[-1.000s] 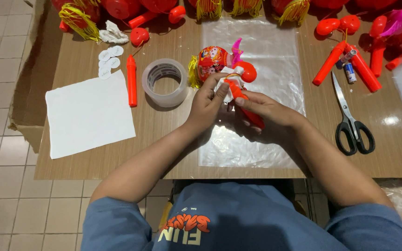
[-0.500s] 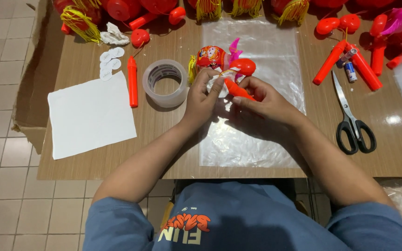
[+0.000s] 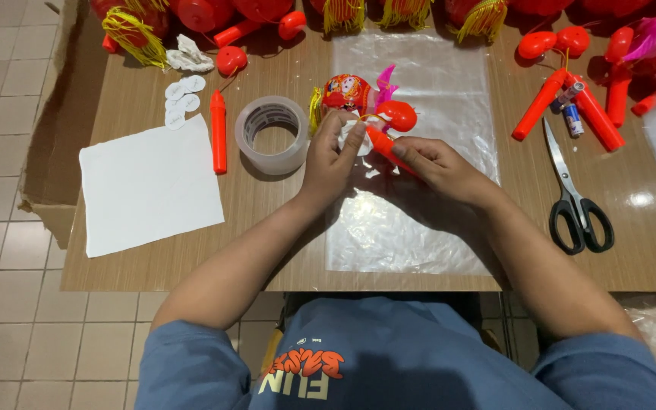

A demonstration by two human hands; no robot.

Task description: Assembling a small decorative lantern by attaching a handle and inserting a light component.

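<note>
Wood-grain table top (image 3: 153, 258), matt with a faint sheen. Clear, crinkled, glossy plastic sheet (image 3: 419, 228). Translucent, shiny tape roll (image 3: 271, 135). Matt white paper (image 3: 149, 186). Smooth, glossy orange-red plastic stick (image 3: 218, 133). Bright metal blades and black plastic handles on scissors (image 3: 575, 193). Shiny printed toy lantern (image 3: 347, 93) with pink feathery trim. Soft blue cloth shirt (image 3: 389, 357).

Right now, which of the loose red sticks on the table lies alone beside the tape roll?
The red stick between the white paper and tape roll; the others lie right of the scissors.
</note>
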